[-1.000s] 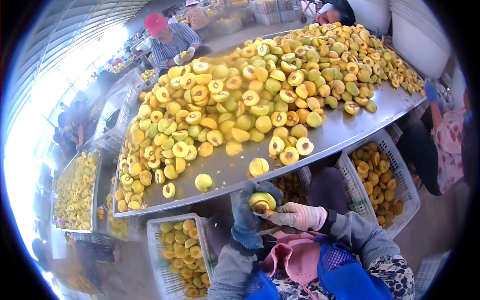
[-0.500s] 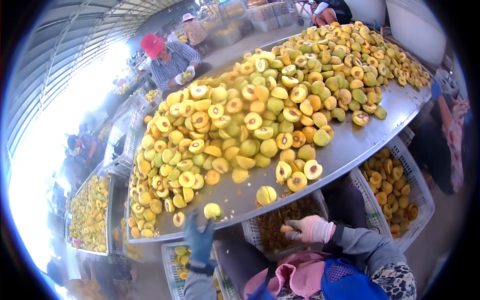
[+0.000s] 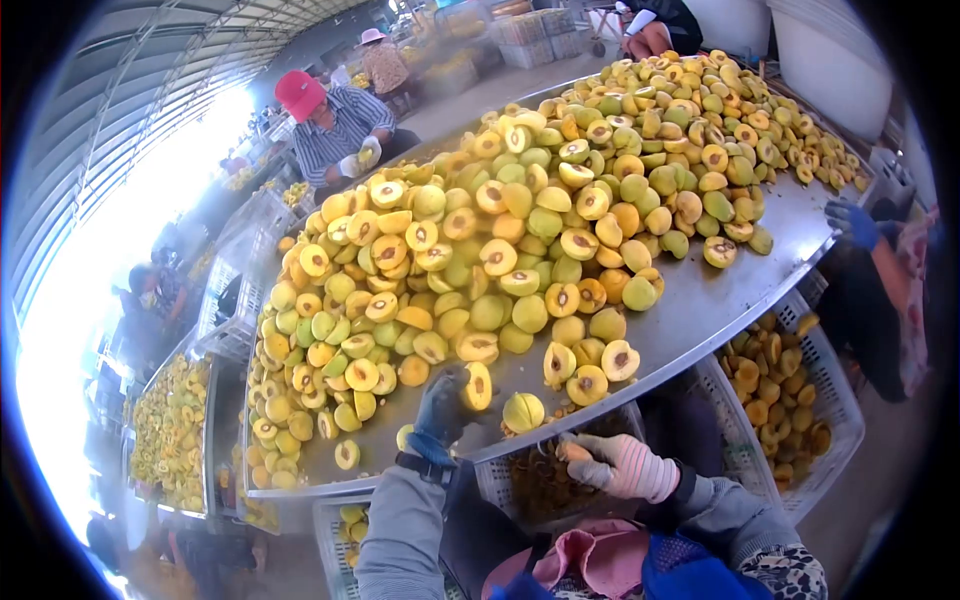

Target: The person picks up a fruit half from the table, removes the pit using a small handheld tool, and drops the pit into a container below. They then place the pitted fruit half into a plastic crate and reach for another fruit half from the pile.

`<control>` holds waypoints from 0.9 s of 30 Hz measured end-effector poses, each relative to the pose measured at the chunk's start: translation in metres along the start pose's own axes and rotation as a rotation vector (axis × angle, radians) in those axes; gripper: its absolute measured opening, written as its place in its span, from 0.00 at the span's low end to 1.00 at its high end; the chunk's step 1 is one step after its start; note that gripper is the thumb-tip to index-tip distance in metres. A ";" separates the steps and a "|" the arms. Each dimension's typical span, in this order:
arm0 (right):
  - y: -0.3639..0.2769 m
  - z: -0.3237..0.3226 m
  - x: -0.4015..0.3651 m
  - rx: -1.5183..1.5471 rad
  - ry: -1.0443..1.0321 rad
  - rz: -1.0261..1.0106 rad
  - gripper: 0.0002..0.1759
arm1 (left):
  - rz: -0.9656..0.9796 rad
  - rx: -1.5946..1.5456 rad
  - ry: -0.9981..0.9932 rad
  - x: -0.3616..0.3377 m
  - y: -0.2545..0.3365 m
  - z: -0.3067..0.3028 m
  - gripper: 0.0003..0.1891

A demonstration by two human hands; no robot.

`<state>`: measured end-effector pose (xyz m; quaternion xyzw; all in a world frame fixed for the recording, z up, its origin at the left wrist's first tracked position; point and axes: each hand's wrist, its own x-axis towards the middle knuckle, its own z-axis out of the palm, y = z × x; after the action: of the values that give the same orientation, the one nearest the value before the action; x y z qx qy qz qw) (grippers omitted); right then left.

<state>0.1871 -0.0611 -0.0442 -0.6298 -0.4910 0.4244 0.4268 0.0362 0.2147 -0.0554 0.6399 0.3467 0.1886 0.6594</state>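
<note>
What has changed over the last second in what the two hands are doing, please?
The left hand has let go of the fruit it held up to the right hand, swung out leftward, then reached forward over the table; it now holds a cut fruit half. The right hand still grips its small tool. The fruit heap looks much the same.

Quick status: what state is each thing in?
Left hand: gloved, apparently holding halved fruit
Halved fruit: cut face showing
Right hand: gloved, closed around handle
Fruit pile: heaped, many pieces halved
Tabletop: partly bare
Right crate: loaded with fruit
Crate below tabletop: holding brown scraps
</note>
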 end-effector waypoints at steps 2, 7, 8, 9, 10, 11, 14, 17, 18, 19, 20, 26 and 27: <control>-0.007 0.004 0.003 0.037 0.064 -0.089 0.25 | 0.383 0.470 -0.061 -0.043 0.019 0.019 0.23; -0.021 0.023 0.000 -0.034 0.189 -0.177 0.23 | 0.514 0.492 0.037 -0.103 0.022 0.068 0.24; -0.018 0.026 -0.002 -0.089 0.204 -0.174 0.23 | 0.489 0.408 0.070 -0.111 0.016 0.079 0.25; -0.012 0.028 -0.003 -0.146 0.221 -0.174 0.23 | 0.428 0.393 0.086 -0.121 0.025 0.089 0.27; -0.010 0.029 -0.004 -0.203 0.237 -0.177 0.23 | 0.395 0.308 0.075 -0.125 0.027 0.093 0.27; -0.012 0.030 -0.007 -0.210 0.235 -0.167 0.23 | 0.362 0.223 0.067 -0.129 0.029 0.096 0.28; -0.018 0.030 -0.012 -0.215 0.225 -0.150 0.23 | 0.356 0.033 0.104 -0.136 0.019 0.106 0.28; -0.018 0.034 -0.013 -0.095 0.192 -0.169 0.23 | 0.304 -0.317 0.112 -0.137 -0.002 0.112 0.24; -0.014 0.036 -0.012 0.009 0.174 -0.195 0.24 | 0.345 -0.245 0.164 -0.135 -0.008 0.114 0.23; -0.012 0.037 -0.011 0.113 0.157 -0.221 0.24 | 0.386 -0.171 0.214 -0.134 -0.013 0.116 0.22; -0.018 0.036 -0.013 0.005 0.173 -0.197 0.23 | 0.445 -0.050 0.254 -0.135 -0.011 0.117 0.21; -0.027 0.033 -0.020 -0.203 0.125 -0.151 0.21 | 0.591 0.340 0.384 -0.144 0.007 0.122 0.23; -0.030 0.030 -0.021 -0.182 0.093 -0.153 0.21 | 0.593 0.331 0.381 -0.144 0.008 0.123 0.22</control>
<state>0.1476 -0.0732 -0.0217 -0.6457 -0.5537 0.3145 0.4214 0.0247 0.0283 -0.0236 0.7635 0.2887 0.4282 0.3878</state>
